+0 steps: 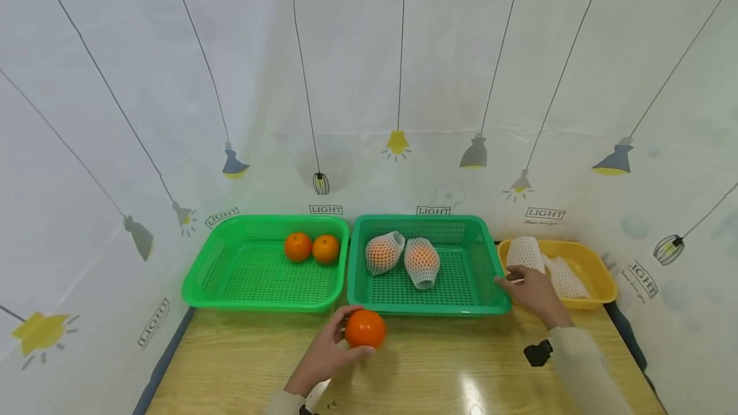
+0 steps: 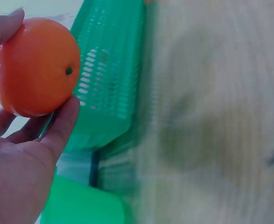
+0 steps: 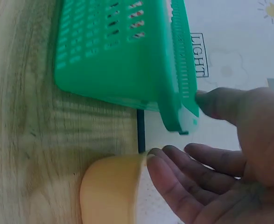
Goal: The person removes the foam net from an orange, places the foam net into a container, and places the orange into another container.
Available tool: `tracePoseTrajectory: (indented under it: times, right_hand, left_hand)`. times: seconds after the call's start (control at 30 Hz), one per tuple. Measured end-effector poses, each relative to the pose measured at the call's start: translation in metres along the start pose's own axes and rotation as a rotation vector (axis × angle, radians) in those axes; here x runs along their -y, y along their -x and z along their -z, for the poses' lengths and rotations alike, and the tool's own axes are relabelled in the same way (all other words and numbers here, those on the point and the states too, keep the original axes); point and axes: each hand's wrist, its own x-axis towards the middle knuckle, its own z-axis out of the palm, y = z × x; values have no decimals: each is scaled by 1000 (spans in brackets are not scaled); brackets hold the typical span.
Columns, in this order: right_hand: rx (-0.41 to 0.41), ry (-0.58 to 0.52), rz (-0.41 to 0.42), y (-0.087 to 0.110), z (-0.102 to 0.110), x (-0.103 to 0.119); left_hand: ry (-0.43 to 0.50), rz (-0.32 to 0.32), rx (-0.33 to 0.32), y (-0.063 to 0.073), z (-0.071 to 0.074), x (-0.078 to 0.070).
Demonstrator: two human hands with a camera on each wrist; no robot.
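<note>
My left hand [image 1: 327, 352] grips a shiny orange [image 1: 366, 329] above the wooden table, in front of the two green baskets. In the left wrist view the fingers and thumb curl round the orange [image 2: 36, 70], its small green stem end showing. My right hand [image 1: 535, 293] hovers between the dark green basket [image 1: 429, 309] and the yellow basket [image 1: 594, 274]. Nothing shows between its spread thumb and bent fingers [image 3: 167, 179] in the right wrist view. White foam net sleeves [image 1: 526, 252] lie in the yellow basket, beside that hand.
Two net-wrapped oranges [image 1: 422, 258] lie in the dark green basket. Two bare oranges [image 1: 297, 246] sit in the light green basket [image 1: 262, 304] on the left. A wall covering [image 1: 357, 82] printed with lamps stands close behind the baskets.
</note>
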Motion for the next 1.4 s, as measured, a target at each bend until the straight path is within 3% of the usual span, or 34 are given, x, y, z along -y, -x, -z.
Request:
tracePoseTrajectory:
  times: [0.4, 0.77, 0.97, 1.17, 1.4]
  right_hand:
    - [-58, -7, -53, -3, -8, 6]
    - [-65, 2, -118, -4, -8, 15]
    - [-62, -9, -143, -5, -9, 17]
    - [-55, -11, -160, -6, -9, 16]
    - [-52, -16, -154, -4, -9, 17]
  left_hand:
    - [-54, -58, -61, -7, 38, -25]
    - [-119, -130, -192, -31, 84, -34]
    - [-190, -73, -280, -47, 115, -39]
    - [-268, -46, -315, -63, 146, -42]
    - [-332, 33, -367, -78, 179, -43]
